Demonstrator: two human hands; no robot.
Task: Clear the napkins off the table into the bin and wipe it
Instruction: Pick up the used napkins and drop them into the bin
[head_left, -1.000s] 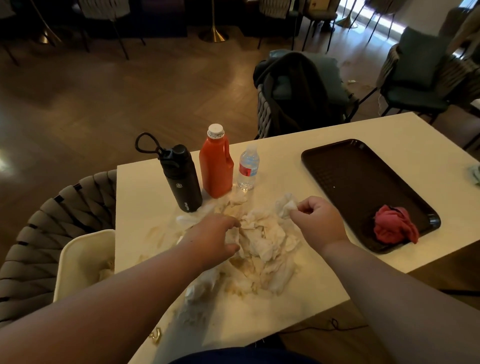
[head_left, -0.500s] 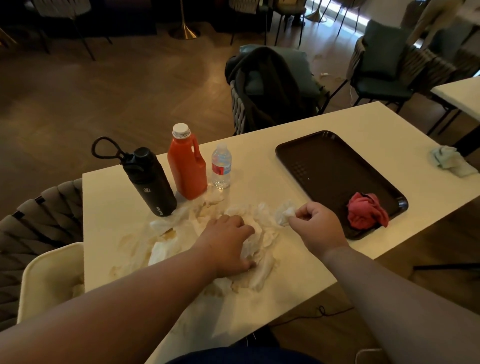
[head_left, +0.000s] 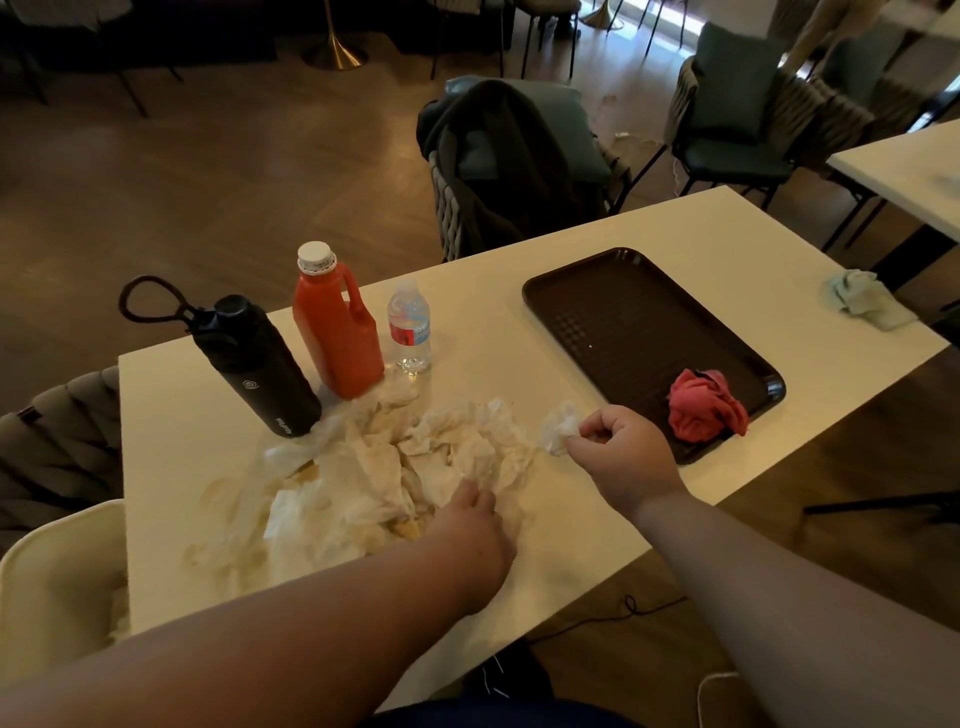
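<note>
A heap of stained napkins (head_left: 405, 467) is spread on the near left part of the white table (head_left: 701, 244). It lies just in front of a black flask (head_left: 260, 364), an orange jug (head_left: 337, 327) and a small water bottle (head_left: 409, 327). The left hand (head_left: 470, 540) is laid on the near right edge of the heap. Its fingertips are sunk in the paper, so it cannot be told whether anything is gripped. One crumpled napkin (head_left: 558, 428) is pinched by the right hand (head_left: 621, 452), just right of the heap. The hands are apart. A cream bin (head_left: 47, 571) is seen at the left end of the table. On the right a brown tray (head_left: 623, 322) is placed, with a red cloth (head_left: 704, 405) in its near corner.
</note>
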